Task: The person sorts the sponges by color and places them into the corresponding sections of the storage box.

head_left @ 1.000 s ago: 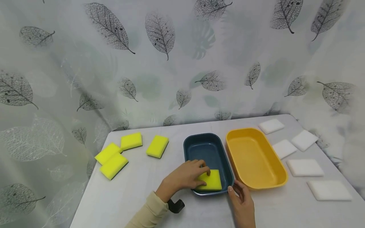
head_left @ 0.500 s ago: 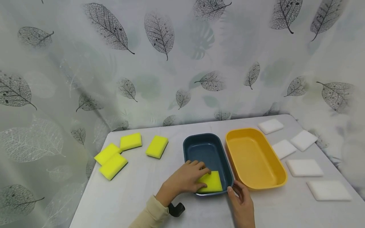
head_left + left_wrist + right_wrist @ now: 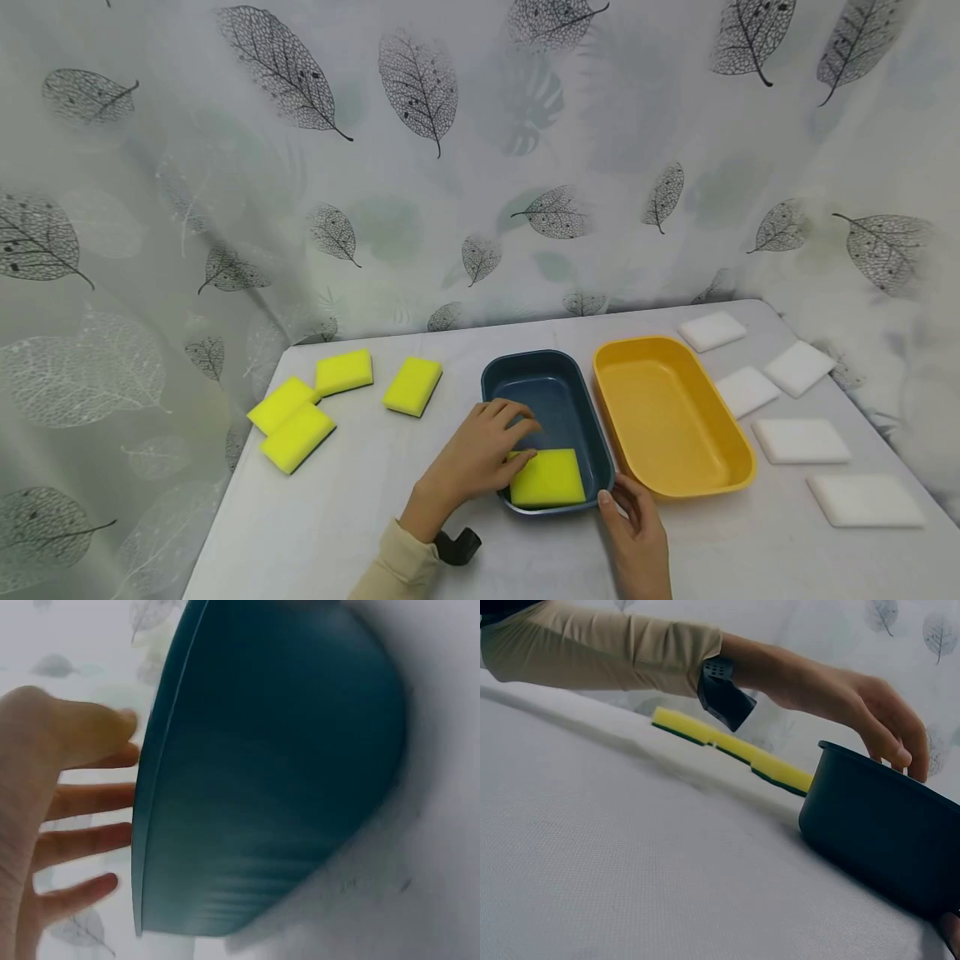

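A yellow sponge with a dark underside (image 3: 551, 482) lies flat in the near end of the dark blue plastic tray (image 3: 546, 402). Over its left edge hovers my left hand (image 3: 480, 450), fingers loosely spread and bent, with nothing in them. In the left wrist view, that hand (image 3: 49, 787) shows spread fingers beyond the rim, and the tray's outer wall (image 3: 255, 765) hides the sponge. My right hand (image 3: 637, 529) holds the tray's near right corner, thumb at the rim and fingers along the side; only a sliver of it shows in the right wrist view.
Several yellow sponges (image 3: 300, 437) lie at the left of the white table (image 3: 390, 500). A yellow-orange tray (image 3: 667, 417) stands right beside the blue one. Several white sponge pads (image 3: 802, 442) are spread along the right side. A leaf-print curtain (image 3: 420, 208) hangs behind.
My left hand has let go of the yellow sponge and drawn up and left, uncovering more of it. My right hand keeps its hold on the tray's corner.
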`<state>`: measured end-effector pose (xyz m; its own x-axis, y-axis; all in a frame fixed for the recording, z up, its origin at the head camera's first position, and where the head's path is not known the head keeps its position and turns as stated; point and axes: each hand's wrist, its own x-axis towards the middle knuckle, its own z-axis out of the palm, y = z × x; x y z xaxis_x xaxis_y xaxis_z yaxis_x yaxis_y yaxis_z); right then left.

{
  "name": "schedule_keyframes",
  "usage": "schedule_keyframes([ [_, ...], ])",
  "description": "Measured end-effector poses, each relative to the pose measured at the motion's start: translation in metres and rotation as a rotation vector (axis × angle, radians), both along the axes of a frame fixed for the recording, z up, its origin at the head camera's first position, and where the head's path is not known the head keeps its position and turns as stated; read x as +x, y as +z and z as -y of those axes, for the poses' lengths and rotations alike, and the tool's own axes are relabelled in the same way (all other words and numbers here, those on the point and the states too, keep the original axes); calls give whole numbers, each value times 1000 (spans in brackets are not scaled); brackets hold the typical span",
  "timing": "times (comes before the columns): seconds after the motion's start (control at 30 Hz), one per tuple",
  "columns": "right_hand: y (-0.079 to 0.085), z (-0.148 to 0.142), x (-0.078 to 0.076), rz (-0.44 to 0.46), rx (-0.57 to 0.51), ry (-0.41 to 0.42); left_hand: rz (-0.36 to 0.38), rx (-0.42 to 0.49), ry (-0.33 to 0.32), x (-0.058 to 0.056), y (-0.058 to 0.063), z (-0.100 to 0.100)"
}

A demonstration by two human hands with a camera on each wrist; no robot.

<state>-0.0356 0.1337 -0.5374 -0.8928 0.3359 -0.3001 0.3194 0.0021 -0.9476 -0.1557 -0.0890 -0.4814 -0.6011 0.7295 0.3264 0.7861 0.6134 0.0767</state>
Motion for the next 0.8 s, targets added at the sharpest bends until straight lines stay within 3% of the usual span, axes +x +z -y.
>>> schedule_keyframes([
  [0.13, 0, 0, 0, 5, 0, 0, -52, 93, 51, -7, -1, 8],
  [0.3, -2, -1, -1, 19, 3, 9, -90, 144, 156, -15, -3, 20],
  [0.5, -4, 0, -3, 36, 5, 14, -89, 229, 257, -26, -9, 42],
  [0.8, -1, 0, -1, 29, 5, 3, -78, 247, 381, -42, -22, 68],
])
